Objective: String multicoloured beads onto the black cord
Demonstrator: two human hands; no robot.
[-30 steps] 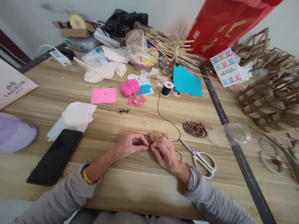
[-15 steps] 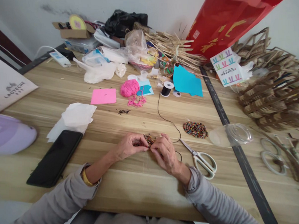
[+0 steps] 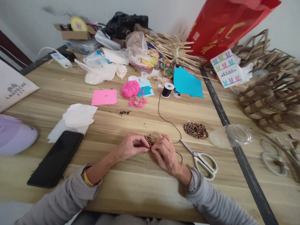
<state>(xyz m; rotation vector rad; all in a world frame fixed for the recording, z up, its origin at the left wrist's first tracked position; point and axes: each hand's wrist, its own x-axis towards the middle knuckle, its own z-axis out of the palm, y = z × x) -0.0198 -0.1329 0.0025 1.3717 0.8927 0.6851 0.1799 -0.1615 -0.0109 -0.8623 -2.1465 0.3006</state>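
My left hand (image 3: pixel 130 147) is closed in a pinch, with a small reddish bead at its fingertips. Close beside it, my right hand (image 3: pixel 165 155) pinches the end of a thin black cord (image 3: pixel 168 120), though the fingers largely cover that end. The fingertips of both hands almost meet. Just behind them lies a small heap of multicoloured beads (image 3: pixel 150 139), partly hidden by the hands. From there the cord loops back to a black spool (image 3: pixel 167 89) standing upright. Scissors (image 3: pixel 201 160) with pale handles lie right of my right hand, their tips by the cord.
A coiled bead strand (image 3: pixel 195 130) and a clear plastic cup (image 3: pixel 231 135) lie to the right. At left are a black phone (image 3: pixel 55 158) and white paper (image 3: pixel 75 118). Pink yarn (image 3: pixel 130 88), blue sheets (image 3: pixel 188 81) and woven baskets (image 3: pixel 273 102) stand farther back.
Both hands keep nearly the same pinched pose at the bead heap. The whole view has shifted very slightly; nothing else visibly differs.
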